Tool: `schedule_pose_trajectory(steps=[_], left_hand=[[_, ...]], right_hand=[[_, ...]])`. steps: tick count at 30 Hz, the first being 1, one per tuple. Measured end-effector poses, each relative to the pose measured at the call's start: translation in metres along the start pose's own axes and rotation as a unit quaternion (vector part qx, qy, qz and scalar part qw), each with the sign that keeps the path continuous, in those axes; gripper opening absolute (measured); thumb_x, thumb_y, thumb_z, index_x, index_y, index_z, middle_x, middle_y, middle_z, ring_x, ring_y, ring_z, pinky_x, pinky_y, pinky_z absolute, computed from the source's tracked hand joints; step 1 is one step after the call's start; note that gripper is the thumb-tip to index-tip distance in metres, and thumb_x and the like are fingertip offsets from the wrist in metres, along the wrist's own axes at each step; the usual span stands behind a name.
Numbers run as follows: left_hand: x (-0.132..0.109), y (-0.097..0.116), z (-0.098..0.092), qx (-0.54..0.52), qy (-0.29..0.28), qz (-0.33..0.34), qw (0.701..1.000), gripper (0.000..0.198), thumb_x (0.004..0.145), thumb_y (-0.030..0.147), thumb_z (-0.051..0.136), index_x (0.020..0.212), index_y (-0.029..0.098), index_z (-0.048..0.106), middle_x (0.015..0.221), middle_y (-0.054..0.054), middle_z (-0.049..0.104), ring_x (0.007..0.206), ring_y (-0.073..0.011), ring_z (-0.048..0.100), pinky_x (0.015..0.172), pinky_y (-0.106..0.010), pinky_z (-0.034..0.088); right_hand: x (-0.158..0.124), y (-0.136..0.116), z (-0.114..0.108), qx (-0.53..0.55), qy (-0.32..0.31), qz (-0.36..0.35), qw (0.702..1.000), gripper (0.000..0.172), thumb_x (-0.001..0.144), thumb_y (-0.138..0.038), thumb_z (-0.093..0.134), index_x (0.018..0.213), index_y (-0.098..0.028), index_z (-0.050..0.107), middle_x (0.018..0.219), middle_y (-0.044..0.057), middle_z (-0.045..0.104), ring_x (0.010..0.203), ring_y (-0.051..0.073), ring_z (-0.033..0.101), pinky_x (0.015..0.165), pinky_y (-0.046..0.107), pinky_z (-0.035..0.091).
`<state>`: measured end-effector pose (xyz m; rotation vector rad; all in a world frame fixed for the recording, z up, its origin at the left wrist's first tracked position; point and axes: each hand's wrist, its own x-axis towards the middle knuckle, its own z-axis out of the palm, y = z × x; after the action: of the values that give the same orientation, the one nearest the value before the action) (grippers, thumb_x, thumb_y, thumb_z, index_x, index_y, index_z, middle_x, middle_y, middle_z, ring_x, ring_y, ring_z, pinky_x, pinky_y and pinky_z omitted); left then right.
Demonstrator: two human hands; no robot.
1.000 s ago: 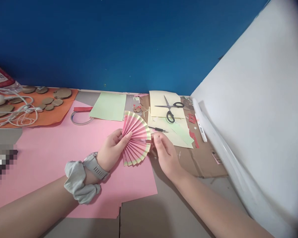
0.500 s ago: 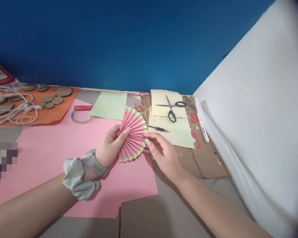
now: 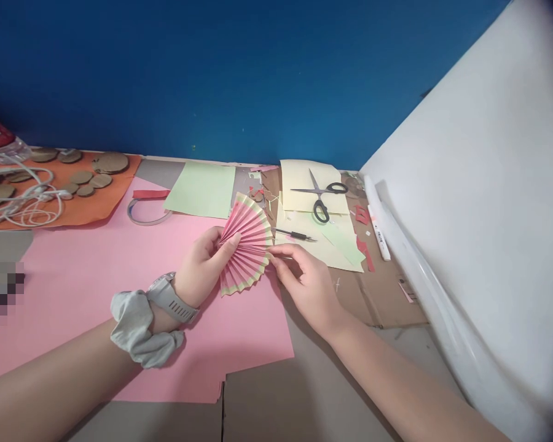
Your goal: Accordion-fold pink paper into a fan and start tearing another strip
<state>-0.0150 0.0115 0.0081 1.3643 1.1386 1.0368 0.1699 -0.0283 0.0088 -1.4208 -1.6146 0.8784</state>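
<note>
A pleated pink paper fan with a yellow-green rim (image 3: 247, 244) is held spread above the large pink sheet (image 3: 96, 276). My left hand (image 3: 203, 264), with a grey watch and a grey scrunchie on the wrist, pinches the fan at its folded centre. My right hand (image 3: 304, 279) pinches the fan's right edge between thumb and fingertips.
Black-handled scissors (image 3: 321, 196) lie on pale yellow paper (image 3: 304, 178), a thin pen (image 3: 295, 234) just below. A green sheet (image 3: 205, 190), orange sheet with cardboard discs (image 3: 101, 166), white cables (image 3: 23, 205), a white marker (image 3: 380, 236) and a white board (image 3: 479, 215) at right surround me.
My right hand moved left from beside the fan and closed on its right edge. The fan shifted slightly up and left.
</note>
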Motion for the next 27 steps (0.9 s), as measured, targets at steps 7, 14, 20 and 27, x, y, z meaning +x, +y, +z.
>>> schedule_pose_trajectory(steps=[7, 14, 20, 27], left_hand=[[-0.0026, 0.0003, 0.0003, 0.074, -0.048, -0.041, 0.995, 0.036, 0.079, 0.050, 0.057, 0.081, 0.014, 0.060, 0.074, -0.004, 0.064, 0.066, -0.0178, 0.059, 0.059, -0.027, 0.045], [-0.0036, -0.0004, -0.0008, 0.068, -0.050, -0.050, 0.995, 0.038, 0.080, 0.052, 0.055, 0.074, 0.015, 0.059, 0.067, -0.003, 0.061, 0.060, -0.0151, 0.056, 0.054, -0.026, 0.042], [-0.0043, 0.0014, 0.0001, 0.056, -0.081, -0.036, 0.994, 0.034, 0.081, 0.048, 0.057, 0.081, 0.015, 0.061, 0.073, -0.004, 0.064, 0.065, -0.0174, 0.059, 0.057, -0.027, 0.045], [-0.0050, 0.0009, 0.0051, -0.074, -0.090, 0.015, 0.993, 0.037, 0.086, 0.049, 0.048, 0.101, 0.017, 0.057, 0.097, -0.007, 0.064, 0.088, -0.0188, 0.060, 0.078, -0.030, 0.047]], right_hand=[[-0.0015, 0.0019, 0.0009, 0.006, 0.005, -0.006, 1.000, 0.014, 0.088, -0.032, 0.051, 0.096, -0.025, 0.061, 0.094, 0.003, 0.066, 0.078, 0.017, 0.063, 0.072, 0.032, 0.053], [-0.0024, 0.0002, 0.0022, 0.054, -0.008, 0.007, 0.998, 0.014, 0.088, -0.033, 0.052, 0.100, -0.027, 0.056, 0.102, 0.003, 0.062, 0.082, 0.015, 0.063, 0.073, 0.031, 0.052], [-0.0026, -0.0005, 0.0032, 0.167, -0.020, 0.023, 0.985, 0.034, 0.087, -0.034, 0.054, 0.117, -0.029, 0.039, 0.100, 0.003, 0.061, 0.088, 0.015, 0.061, 0.073, 0.030, 0.051], [0.0006, 0.0018, 0.0047, 0.182, -0.028, 0.065, 0.981, 0.027, 0.086, -0.040, 0.054, 0.108, -0.026, 0.048, 0.078, -0.002, 0.058, 0.068, 0.012, 0.056, 0.065, 0.026, 0.046]])
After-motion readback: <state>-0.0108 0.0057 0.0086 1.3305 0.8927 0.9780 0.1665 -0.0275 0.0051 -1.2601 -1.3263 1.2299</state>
